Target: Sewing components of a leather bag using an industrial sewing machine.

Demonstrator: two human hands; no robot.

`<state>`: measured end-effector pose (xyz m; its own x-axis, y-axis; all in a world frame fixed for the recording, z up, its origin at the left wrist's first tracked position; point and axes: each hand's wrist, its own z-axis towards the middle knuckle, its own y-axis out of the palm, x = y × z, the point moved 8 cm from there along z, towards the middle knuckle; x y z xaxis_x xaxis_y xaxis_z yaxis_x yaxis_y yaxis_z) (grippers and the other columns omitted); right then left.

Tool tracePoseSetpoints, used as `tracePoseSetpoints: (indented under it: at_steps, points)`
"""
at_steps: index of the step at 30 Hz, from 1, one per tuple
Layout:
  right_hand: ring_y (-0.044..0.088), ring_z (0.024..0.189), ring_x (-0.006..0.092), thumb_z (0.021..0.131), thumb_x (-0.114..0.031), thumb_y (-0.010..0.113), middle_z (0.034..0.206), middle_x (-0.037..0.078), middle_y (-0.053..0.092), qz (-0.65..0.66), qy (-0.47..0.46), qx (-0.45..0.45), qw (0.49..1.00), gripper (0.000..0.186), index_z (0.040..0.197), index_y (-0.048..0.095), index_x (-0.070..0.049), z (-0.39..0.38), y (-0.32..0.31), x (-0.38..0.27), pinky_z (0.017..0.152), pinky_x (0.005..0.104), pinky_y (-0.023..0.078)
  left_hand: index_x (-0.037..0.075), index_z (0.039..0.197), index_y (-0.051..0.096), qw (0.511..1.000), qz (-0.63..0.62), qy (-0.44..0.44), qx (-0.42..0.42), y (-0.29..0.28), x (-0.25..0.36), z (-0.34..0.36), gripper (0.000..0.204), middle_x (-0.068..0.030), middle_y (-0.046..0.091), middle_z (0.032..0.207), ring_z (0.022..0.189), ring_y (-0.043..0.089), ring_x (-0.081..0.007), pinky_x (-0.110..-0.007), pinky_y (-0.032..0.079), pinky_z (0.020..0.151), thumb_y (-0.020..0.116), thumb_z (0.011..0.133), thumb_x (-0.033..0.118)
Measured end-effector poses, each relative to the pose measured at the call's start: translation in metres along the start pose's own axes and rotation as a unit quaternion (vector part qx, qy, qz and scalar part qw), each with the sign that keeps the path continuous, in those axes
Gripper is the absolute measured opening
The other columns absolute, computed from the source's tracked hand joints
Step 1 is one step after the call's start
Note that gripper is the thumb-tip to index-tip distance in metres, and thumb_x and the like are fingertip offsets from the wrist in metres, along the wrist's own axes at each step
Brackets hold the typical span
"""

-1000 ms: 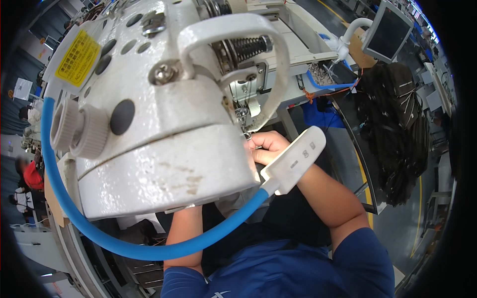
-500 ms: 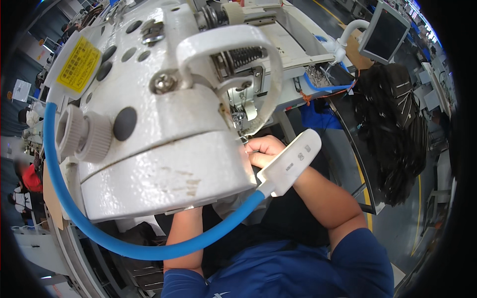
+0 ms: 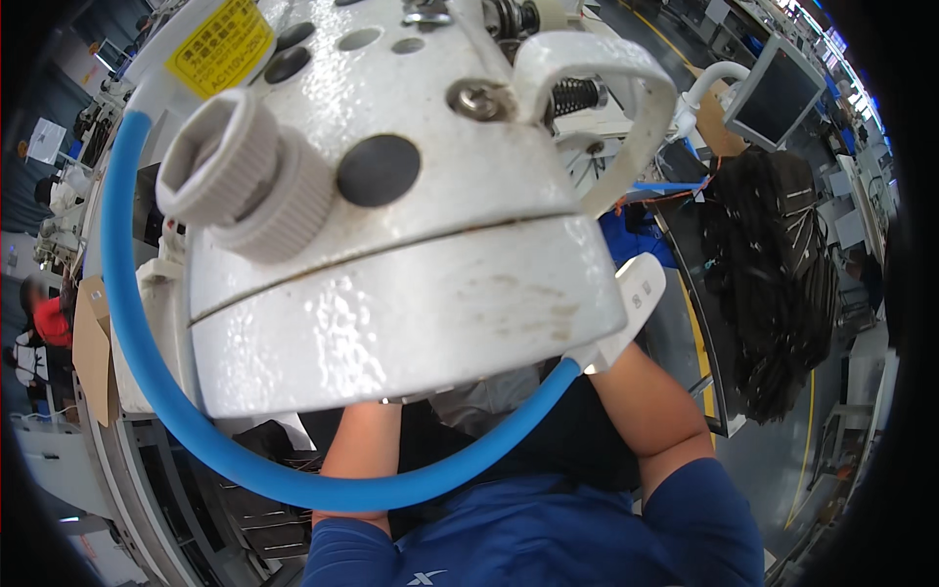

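Observation:
The white head of a sewing machine (image 3: 411,313) fills the middle of the view and hides both my hands. My left forearm (image 3: 364,445) reaches up beneath its near edge. From the right, my right forearm (image 3: 646,401) goes in behind the machine's right corner. A blue flexible lamp neck (image 3: 284,487) curves across in front, ending in a slim white lamp head (image 3: 643,293) by that corner. On the machine's top are a ribbed grey-white knob (image 3: 245,176) and a curved white guard (image 3: 650,108). What my hands touch or hold is hidden.
A heap of dark garments (image 3: 768,284) lies to the right, below a screen on an arm (image 3: 778,93). Brown cardboard (image 3: 95,342) stands at the left. Farther left is a person in red (image 3: 49,318). Dark cloth (image 3: 274,528) lies at the lower left.
My view has shifted, so the machine head appears larger and farther right. My right hand, seen earlier with bent fingers near the needle area, is now hidden behind it.

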<state>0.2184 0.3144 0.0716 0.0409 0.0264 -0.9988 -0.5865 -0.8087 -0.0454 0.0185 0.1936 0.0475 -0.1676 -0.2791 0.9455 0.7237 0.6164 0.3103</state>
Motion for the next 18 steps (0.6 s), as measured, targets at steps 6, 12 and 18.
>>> tracePoseSetpoints:
  at_steps: [6, 12, 18]
  points:
    - [0.053, 0.068, 0.0045, 0.093, -0.015, 0.071, 0.071, 0.000, 0.061, -0.018, -0.057, 0.018, 0.998, 0.026, 0.074, 0.058, -0.003, -0.004, 0.000, -0.013, 0.058, 0.0281, 0.045, 0.000, 0.113, 0.069, 1.000, -0.009, -0.008, -0.004, 0.001, -0.001, 0.003, 0.027, -0.0126, 0.070, 0.115, 0.110, 0.065, -0.0273, -0.041, 0.051, 0.099, 0.073, 0.087, 0.006]
    - [0.051, 0.065, 0.0061, 0.094, -0.021, 0.073, 0.070, 0.003, 0.060, -0.039, -0.010, 0.029, 0.999, 0.033, 0.071, 0.054, -0.004, -0.003, -0.001, -0.010, 0.056, 0.0298, 0.044, 0.000, 0.113, 0.068, 1.000, -0.014, -0.013, -0.007, -0.002, 0.000, 0.004, 0.028, -0.0125, 0.069, 0.115, 0.111, 0.065, -0.0269, -0.040, 0.051, 0.100, 0.074, 0.087, 0.005]
    - [0.050, 0.062, 0.0088, 0.088, -0.017, 0.075, 0.067, 0.004, 0.058, -0.089, -0.093, 0.033, 0.991, 0.030, 0.071, 0.054, -0.005, -0.004, -0.004, -0.016, 0.054, 0.0317, 0.042, 0.000, 0.113, 0.068, 0.999, -0.021, -0.021, -0.012, -0.001, -0.003, 0.004, 0.028, -0.0124, 0.069, 0.115, 0.111, 0.065, -0.0264, -0.040, 0.051, 0.100, 0.075, 0.086, 0.004]
